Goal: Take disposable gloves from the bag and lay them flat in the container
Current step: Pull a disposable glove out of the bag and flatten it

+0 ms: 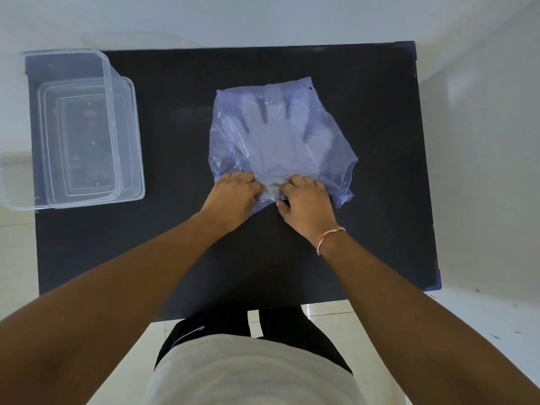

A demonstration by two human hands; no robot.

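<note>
A pale blue translucent plastic bag [330, 135] lies flat in the middle of the black table. Through its film shows a stack of clear disposable gloves [277, 133], fingers pointing away from me. My left hand [232, 194] and my right hand [305, 201] sit side by side at the bag's near edge, fingers curled into the bunched plastic at its mouth. Whether they pinch only the bag or also the glove cuffs is hidden by the knuckles. A clear plastic container [32, 127] stands at the far left of the table.
The container rests partly on its clear lid [133, 141], which juts out on its right side. The black table [380, 229] ends at a white wall behind and tiled floor on the right and near side. My legs stand against the near edge.
</note>
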